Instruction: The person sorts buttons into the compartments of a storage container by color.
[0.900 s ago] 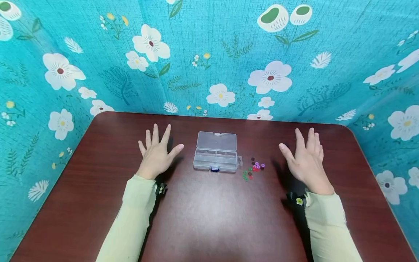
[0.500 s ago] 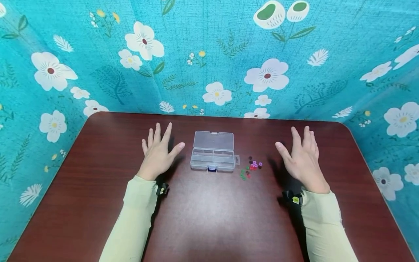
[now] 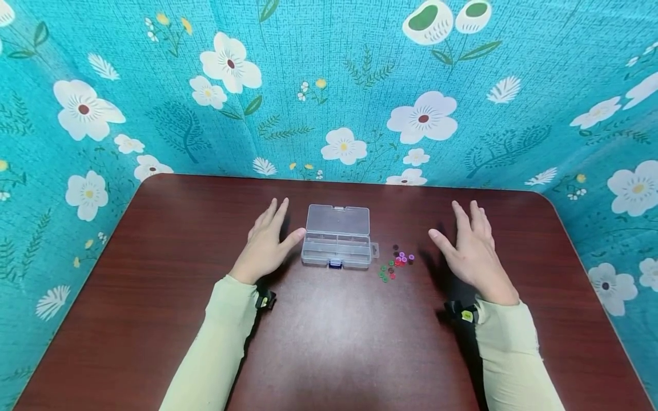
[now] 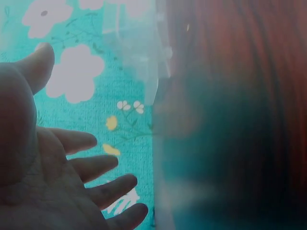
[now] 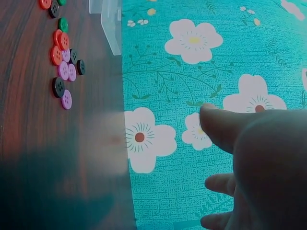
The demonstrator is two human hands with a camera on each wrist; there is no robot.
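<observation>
A clear plastic compartment box [image 3: 336, 258] stands on the table with its lid [image 3: 338, 220] raised toward the back. My left hand [image 3: 264, 248] is just left of it, fingers extended, the thumb tip close to the box's left side. Right of the box lies a loose group of small buttons [image 3: 397, 260] in green, red, purple and black; the right wrist view shows holes in a purple button [image 5: 66, 99]. Farther right, my right hand [image 3: 475, 257] is held with fingers spread, thumb toward the buttons. Neither hand holds anything.
The dark reddish-brown table [image 3: 329, 348] has rounded back corners. A blue flowered cloth [image 3: 308, 85] hangs along its back and sides. A hanging tab [image 3: 375, 250] sticks out from the box's right side, and a blue latch [image 3: 335, 264] sits at its front.
My left hand has moved right, toward the box. The right hand has shifted slightly left, toward the buttons. The box and buttons stay in place on the table.
</observation>
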